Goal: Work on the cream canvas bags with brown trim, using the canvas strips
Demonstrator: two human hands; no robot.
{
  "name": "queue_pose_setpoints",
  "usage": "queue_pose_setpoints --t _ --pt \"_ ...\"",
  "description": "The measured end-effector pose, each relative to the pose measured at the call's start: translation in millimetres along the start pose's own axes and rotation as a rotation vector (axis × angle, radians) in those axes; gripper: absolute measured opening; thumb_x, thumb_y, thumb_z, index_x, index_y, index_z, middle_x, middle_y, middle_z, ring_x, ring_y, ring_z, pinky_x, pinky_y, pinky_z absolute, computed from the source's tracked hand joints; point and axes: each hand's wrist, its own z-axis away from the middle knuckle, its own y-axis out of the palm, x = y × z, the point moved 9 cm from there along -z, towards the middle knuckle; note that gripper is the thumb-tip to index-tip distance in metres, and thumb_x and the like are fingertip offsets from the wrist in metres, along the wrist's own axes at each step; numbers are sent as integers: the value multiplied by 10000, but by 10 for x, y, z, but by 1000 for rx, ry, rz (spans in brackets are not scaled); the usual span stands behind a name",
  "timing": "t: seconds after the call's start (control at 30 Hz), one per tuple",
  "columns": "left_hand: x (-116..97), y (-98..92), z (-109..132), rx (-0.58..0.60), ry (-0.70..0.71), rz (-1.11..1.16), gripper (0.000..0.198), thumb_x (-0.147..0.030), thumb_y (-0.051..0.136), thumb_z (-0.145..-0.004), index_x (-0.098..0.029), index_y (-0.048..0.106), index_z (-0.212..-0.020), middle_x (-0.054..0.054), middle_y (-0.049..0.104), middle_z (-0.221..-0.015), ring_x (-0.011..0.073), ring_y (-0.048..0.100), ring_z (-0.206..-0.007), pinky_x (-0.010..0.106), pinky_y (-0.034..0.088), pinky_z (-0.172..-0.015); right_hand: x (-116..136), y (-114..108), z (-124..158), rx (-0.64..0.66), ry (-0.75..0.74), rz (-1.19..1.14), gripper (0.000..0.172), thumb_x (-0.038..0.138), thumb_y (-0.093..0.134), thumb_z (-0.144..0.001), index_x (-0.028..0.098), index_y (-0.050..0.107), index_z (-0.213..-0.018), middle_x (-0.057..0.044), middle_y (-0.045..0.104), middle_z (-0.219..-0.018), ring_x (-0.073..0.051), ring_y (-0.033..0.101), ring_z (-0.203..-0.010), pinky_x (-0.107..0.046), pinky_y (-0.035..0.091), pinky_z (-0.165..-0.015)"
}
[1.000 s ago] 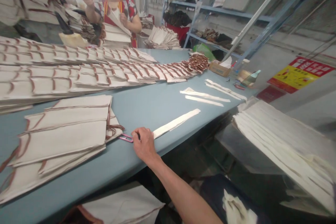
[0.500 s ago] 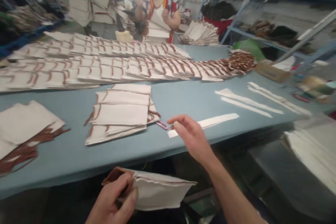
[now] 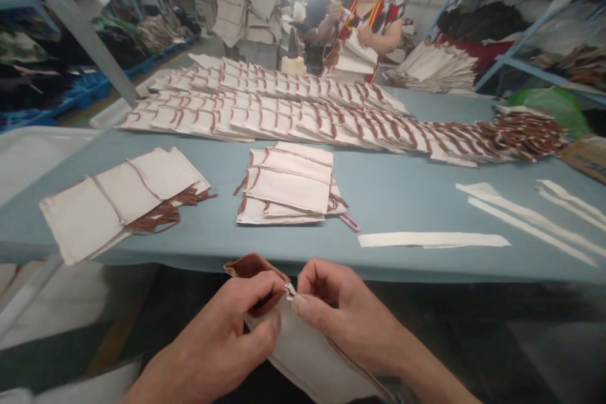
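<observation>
A cream cloth piece (image 3: 310, 353) with a brown lining hangs in front of the table's near edge. My left hand (image 3: 231, 322) grips its brown-lined opening between thumb and fingers. At the top corner, where a small whitish bit sticks up, my right hand (image 3: 338, 309) pinches the edge with thumb and forefinger. Beyond my hands a small stack of cream pieces (image 3: 288, 183) lies on the blue-green table (image 3: 392, 189), with a pink metal-tipped tool (image 3: 350, 222) at its lower right corner. White strips (image 3: 433, 239) lie to the right.
Another stack of cream pieces (image 3: 106, 199) with brown ties lies at the left. Long overlapping rows of pieces (image 3: 303, 120) cross the far side. A person (image 3: 367, 31) stands behind the table, holding cloth. Shelves (image 3: 534, 19) stand at the back right.
My right hand has come back from above the white strip to the cloth's corner, beside my left hand. The cloth now hangs more steeply. The view has turned left.
</observation>
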Motion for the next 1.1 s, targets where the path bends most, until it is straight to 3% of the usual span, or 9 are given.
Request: queue_pose_setpoints --t 0.2,0.37,0.47,0.57,0.73,0.9,1.0,1.1 --pt "146 -252 207 -60 18 -47 201 -287 527 -888 -183 637 -755 -20 601 -748 150 537 -738 226 419 -673 -97 441 -141 141 45 -250 529 661 759 -833 194 513 -795 72 431 -665 -90 317 -591 -224 273 -535" --pt "209 -333 262 -2 73 -26 272 -274 499 -954 -172 670 -769 -29 608 -710 125 523 -681 212 400 -635 -99 584 -199 173 61 -278 523 648 769 -840 190 521 -786 75 423 -652 -85 325 -578 -222 282 -536" --pt "198 -331 293 54 136 -67 279 -225 472 -988 -185 706 -841 -30 672 -767 119 566 -717 210 404 -689 -153 644 -202 187 85 -280 501 631 764 -849 193 526 -800 64 462 -658 -93 374 -582 -225 315 -542" --pt "183 -343 313 35 191 -195 272 -193 457 -1005 -188 661 -825 -31 668 -773 121 559 -726 226 382 -722 -207 612 -211 118 61 -147 377 512 718 -920 193 546 -814 55 495 -669 -101 407 -585 -228 330 -536" --pt "207 -304 288 10 217 -300 247 -160 430 -982 -192 577 -786 -29 627 -747 132 532 -704 251 348 -687 -47 469 -191 -39 -146 204 92 263 623 -959 199 631 -894 27 621 -711 -112 531 -597 -223 388 -543" --pt "214 -256 225 15 207 -250 272 -156 403 -972 -192 546 -743 -43 584 -696 120 498 -668 243 339 -666 201 430 -107 -70 -336 535 136 259 588 -1001 219 687 -916 -34 733 -740 -165 673 -631 -262 447 -581" --pt "171 -225 184 19 215 -228 285 -158 391 -973 -187 547 -736 -42 566 -699 118 492 -679 241 340 -673 312 421 -50 -95 -409 724 206 278 568 -1027 235 700 -874 -62 754 -734 -194 692 -644 -297 444 -600" --pt "118 -208 160 23 231 -191 283 -165 389 -968 -184 544 -731 -43 555 -693 113 483 -671 233 344 -666 299 354 -27 -109 -356 635 190 256 577 -1011 237 696 -864 -43 736 -715 -178 671 -616 -285 440 -587"
